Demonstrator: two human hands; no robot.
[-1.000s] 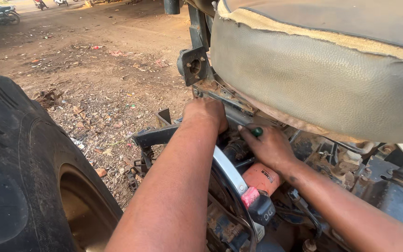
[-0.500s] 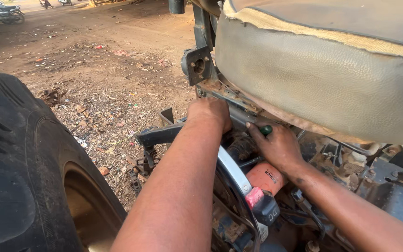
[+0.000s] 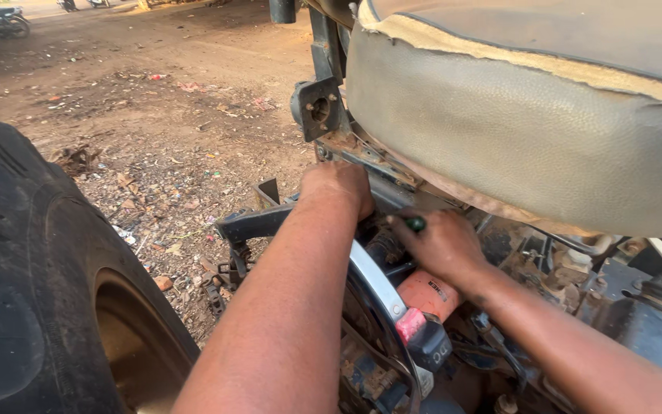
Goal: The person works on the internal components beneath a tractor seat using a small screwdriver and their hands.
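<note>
We reach under the seat (image 3: pixel 545 115) with both hands. Our left hand (image 3: pixel 340 184) presses against the rusty frame (image 3: pixel 362 149); we cannot tell whether it grips anything there. Our right hand (image 3: pixel 442 245) is clenched around a green-handled tool (image 3: pixel 415 224), tip hidden in the machinery just above the orange filter (image 3: pixel 427 295). In that cramped, greasy gap the tool could slip and knuckles strike sharp metal.

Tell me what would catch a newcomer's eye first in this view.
A worn grey seat cushion with frayed piping fills the upper right. Just beneath it, the left hand presses under the rusty seat frame while the right hand grips a green-tipped tool handle. A huge black tyre crowds the lower left, and an orange cylinder stands out in the machinery below the hands.
</note>
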